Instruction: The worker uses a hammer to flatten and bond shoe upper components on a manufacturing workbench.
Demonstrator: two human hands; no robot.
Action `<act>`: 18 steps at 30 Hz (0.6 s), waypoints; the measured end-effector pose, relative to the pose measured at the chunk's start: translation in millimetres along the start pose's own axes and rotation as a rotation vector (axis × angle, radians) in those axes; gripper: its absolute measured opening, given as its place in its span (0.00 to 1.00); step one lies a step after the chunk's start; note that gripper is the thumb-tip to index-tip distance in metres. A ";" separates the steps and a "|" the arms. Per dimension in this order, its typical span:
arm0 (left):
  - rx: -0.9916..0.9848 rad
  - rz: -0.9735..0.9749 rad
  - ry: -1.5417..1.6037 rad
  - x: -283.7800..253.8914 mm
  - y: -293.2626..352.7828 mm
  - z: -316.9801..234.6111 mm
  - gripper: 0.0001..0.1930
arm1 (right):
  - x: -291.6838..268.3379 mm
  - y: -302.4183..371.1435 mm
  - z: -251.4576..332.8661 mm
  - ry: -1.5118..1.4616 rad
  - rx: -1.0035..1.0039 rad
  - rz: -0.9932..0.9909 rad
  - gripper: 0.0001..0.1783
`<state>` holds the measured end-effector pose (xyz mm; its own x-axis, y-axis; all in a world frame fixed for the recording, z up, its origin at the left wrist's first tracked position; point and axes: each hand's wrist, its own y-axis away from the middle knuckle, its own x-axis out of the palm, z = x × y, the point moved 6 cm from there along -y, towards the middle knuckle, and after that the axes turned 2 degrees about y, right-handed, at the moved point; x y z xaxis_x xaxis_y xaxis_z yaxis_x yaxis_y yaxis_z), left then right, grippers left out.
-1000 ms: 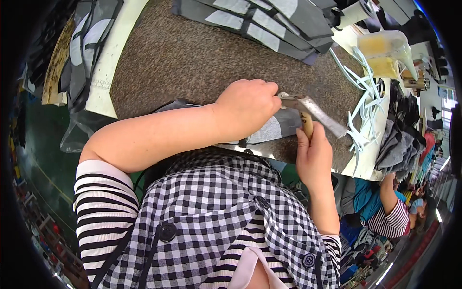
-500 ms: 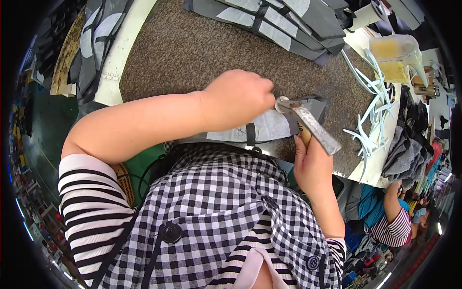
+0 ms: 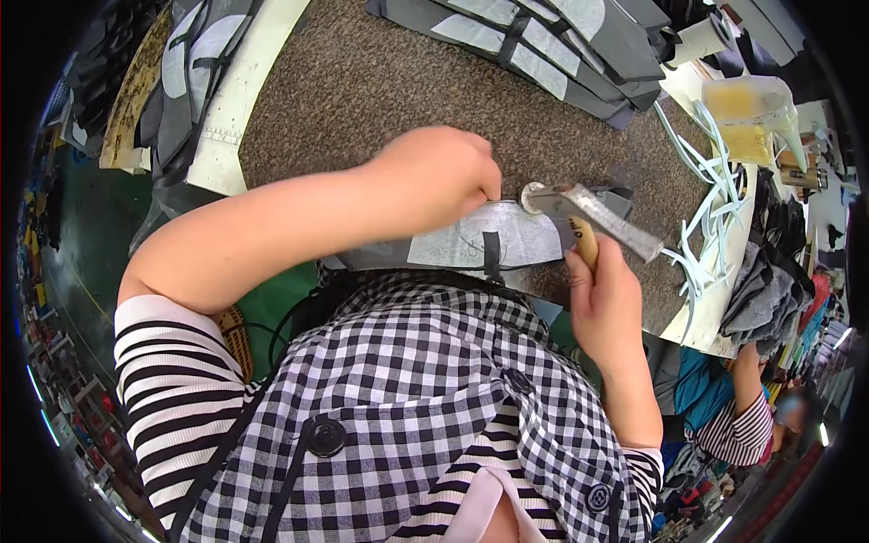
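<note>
A dark grey sheet-material piece [image 3: 380, 256] with a pale patch and a short black strap lies along the near edge of the worktop. My left hand [image 3: 444, 176] is closed at the far edge of this piece, fingertips pinched together against it. In my right hand [image 3: 612, 294] is a hammer [image 3: 623, 226], gripped by its short wooden handle. The round striking face of the hammer is at the piece's far edge, just right of my left fingers. Whether it touches the piece I cannot tell.
Beyond the hands stretches a brown, carpet-like work surface [image 3: 362, 81]. Similar grey pieces [image 3: 552, 45] are stacked at the far side, more [image 3: 195, 68] at the left. Pale strips [image 3: 724, 199], a plastic bottle with yellow contents [image 3: 747, 118] and dark cloth [image 3: 769, 290] sit at right.
My left hand has slid a little left along the piece's edge, away from the hammer. The hammer has tilted slightly, showing more of its wooden handle. The whole view has shifted a bit.
</note>
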<state>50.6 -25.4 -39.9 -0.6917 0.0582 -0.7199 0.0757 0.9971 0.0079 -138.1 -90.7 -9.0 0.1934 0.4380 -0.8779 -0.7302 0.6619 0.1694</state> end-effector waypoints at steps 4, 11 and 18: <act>0.239 -0.136 -0.324 3.0 13.8 -20.7 0.04 | 2.6 1.0 24.9 0.090 -0.268 -0.098 0.12; 0.054 -0.210 0.006 -5.2 27.8 -1.6 0.06 | 4.6 -3.4 10.2 -0.077 0.005 0.078 0.11; -0.113 -0.136 0.087 -8.3 45.3 16.2 0.10 | 5.5 -4.4 33.2 0.074 -0.192 0.008 0.10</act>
<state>71.4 18.5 -44.9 -0.7500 -0.0782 -0.6569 -0.1000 0.9950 -0.0043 -112.0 -71.0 0.2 0.1439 0.3918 -0.9087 -0.8442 0.5277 0.0938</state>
